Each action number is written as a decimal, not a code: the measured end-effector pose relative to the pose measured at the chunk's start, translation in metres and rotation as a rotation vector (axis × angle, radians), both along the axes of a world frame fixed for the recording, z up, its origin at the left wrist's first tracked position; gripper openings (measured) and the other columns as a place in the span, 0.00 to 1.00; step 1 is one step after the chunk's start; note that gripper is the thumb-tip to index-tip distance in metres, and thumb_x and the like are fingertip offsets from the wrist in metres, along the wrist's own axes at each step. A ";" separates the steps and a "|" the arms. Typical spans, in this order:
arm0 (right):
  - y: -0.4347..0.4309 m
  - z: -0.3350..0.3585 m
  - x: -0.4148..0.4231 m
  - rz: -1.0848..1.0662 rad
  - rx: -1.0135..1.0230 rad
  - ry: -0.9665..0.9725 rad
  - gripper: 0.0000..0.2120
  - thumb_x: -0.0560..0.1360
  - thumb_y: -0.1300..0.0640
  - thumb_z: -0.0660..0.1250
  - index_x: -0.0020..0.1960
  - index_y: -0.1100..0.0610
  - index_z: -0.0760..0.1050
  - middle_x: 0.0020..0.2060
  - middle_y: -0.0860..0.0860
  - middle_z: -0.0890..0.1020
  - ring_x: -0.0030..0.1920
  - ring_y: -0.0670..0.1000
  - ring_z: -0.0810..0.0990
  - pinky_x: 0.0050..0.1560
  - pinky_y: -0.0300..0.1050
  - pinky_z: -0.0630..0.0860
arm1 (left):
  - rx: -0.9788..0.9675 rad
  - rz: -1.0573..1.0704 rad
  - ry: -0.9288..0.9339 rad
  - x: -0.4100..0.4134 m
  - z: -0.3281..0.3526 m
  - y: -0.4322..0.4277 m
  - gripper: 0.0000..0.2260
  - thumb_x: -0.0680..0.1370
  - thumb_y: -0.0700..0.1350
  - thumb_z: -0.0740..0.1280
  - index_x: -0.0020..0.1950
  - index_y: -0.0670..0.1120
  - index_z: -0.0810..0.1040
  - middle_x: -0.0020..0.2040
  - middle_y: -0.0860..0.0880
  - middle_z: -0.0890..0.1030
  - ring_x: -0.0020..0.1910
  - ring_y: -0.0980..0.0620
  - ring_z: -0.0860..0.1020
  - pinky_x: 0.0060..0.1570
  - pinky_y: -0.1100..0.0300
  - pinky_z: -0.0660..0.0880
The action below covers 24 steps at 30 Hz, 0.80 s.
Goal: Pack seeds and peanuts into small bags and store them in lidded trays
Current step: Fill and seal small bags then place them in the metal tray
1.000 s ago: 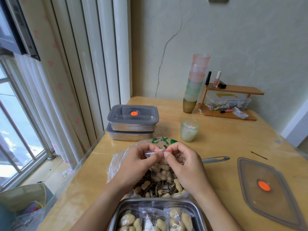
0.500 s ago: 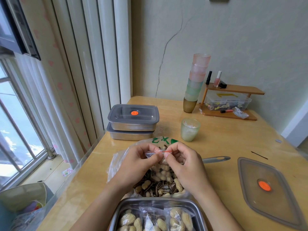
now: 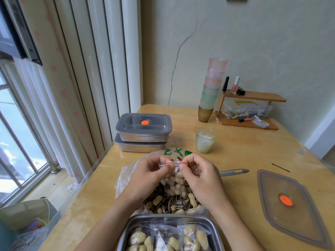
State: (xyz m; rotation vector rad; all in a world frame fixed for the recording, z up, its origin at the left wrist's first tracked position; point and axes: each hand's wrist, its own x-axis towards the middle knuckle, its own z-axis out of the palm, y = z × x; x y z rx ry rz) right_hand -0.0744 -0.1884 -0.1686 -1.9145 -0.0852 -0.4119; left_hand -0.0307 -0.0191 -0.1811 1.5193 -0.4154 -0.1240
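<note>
Your left hand (image 3: 146, 176) and right hand (image 3: 201, 178) both pinch the top edge of a small bag (image 3: 175, 182), thumb and forefinger of each pressed on its red zip strip (image 3: 172, 162). The small bag, packed with peanuts, hangs between your hands just above the big bag (image 3: 172, 203) of sunflower seeds and peanuts, which lies open on the worktop (image 3: 253, 151). Nearest you sits an open metal tray (image 3: 170, 216) holding filled bags (image 3: 163, 238) laid side by side. A loose lid (image 3: 293, 214) with an orange dot lies flat to your right, well apart from the tray. Two lidded trays (image 3: 143, 136) stand stacked at the far left by the curtain. A green cup (image 3: 205, 140) stands just beyond the big bag, and a grey handle (image 3: 233, 172) pokes out from behind your right hand.
</note>
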 end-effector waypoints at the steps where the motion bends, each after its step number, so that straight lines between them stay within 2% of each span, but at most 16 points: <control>1: 0.000 0.000 0.000 0.008 0.004 0.010 0.07 0.79 0.60 0.71 0.42 0.53 0.78 0.36 0.53 0.83 0.39 0.55 0.81 0.45 0.53 0.78 | 0.000 0.005 -0.002 0.000 0.000 0.000 0.05 0.80 0.39 0.71 0.44 0.42 0.82 0.39 0.48 0.83 0.40 0.54 0.79 0.45 0.64 0.75; 5: -0.001 -0.002 0.000 0.053 0.018 0.041 0.06 0.79 0.58 0.71 0.44 0.51 0.78 0.37 0.53 0.83 0.40 0.56 0.81 0.45 0.56 0.79 | -0.017 0.001 -0.007 0.000 -0.001 0.000 0.05 0.80 0.40 0.72 0.45 0.41 0.82 0.41 0.44 0.83 0.42 0.51 0.79 0.45 0.62 0.76; 8: -0.001 -0.002 0.000 0.053 -0.026 0.028 0.06 0.79 0.56 0.71 0.43 0.51 0.78 0.36 0.50 0.83 0.39 0.51 0.81 0.43 0.51 0.78 | -0.027 -0.025 0.007 0.000 -0.001 0.000 0.07 0.77 0.46 0.72 0.47 0.41 0.82 0.48 0.36 0.85 0.46 0.45 0.81 0.52 0.50 0.78; 10: -0.001 -0.002 0.000 0.039 -0.064 0.013 0.07 0.79 0.58 0.71 0.42 0.51 0.78 0.36 0.48 0.83 0.38 0.47 0.81 0.43 0.47 0.78 | -0.021 -0.025 0.017 0.000 -0.002 0.000 0.08 0.77 0.46 0.73 0.48 0.41 0.82 0.49 0.35 0.84 0.47 0.44 0.82 0.56 0.43 0.78; 12: -0.001 -0.001 0.000 0.026 -0.092 0.005 0.08 0.80 0.58 0.70 0.42 0.51 0.78 0.36 0.48 0.82 0.37 0.47 0.80 0.42 0.48 0.77 | -0.006 -0.021 0.017 0.000 -0.002 -0.001 0.07 0.79 0.44 0.73 0.49 0.40 0.82 0.49 0.36 0.85 0.48 0.45 0.83 0.57 0.45 0.78; 17: -0.002 0.001 -0.001 0.001 -0.101 -0.007 0.07 0.80 0.59 0.70 0.43 0.51 0.79 0.36 0.48 0.82 0.37 0.46 0.79 0.42 0.43 0.76 | 0.036 0.005 -0.003 -0.002 0.001 0.001 0.04 0.81 0.41 0.70 0.49 0.42 0.84 0.48 0.44 0.86 0.50 0.49 0.84 0.53 0.59 0.79; 22: -0.003 0.001 -0.001 0.025 -0.065 0.040 0.07 0.80 0.57 0.70 0.43 0.50 0.78 0.37 0.49 0.83 0.39 0.49 0.81 0.43 0.47 0.77 | -0.009 0.021 -0.018 -0.001 0.001 0.003 0.04 0.80 0.40 0.71 0.47 0.42 0.84 0.47 0.40 0.85 0.48 0.47 0.82 0.53 0.55 0.79; 24: -0.003 0.002 -0.002 0.043 -0.069 0.055 0.06 0.80 0.57 0.70 0.44 0.51 0.78 0.37 0.48 0.83 0.39 0.46 0.81 0.43 0.46 0.77 | -0.022 0.028 -0.013 -0.002 0.001 0.002 0.04 0.80 0.39 0.71 0.47 0.41 0.84 0.47 0.39 0.85 0.46 0.47 0.82 0.52 0.56 0.79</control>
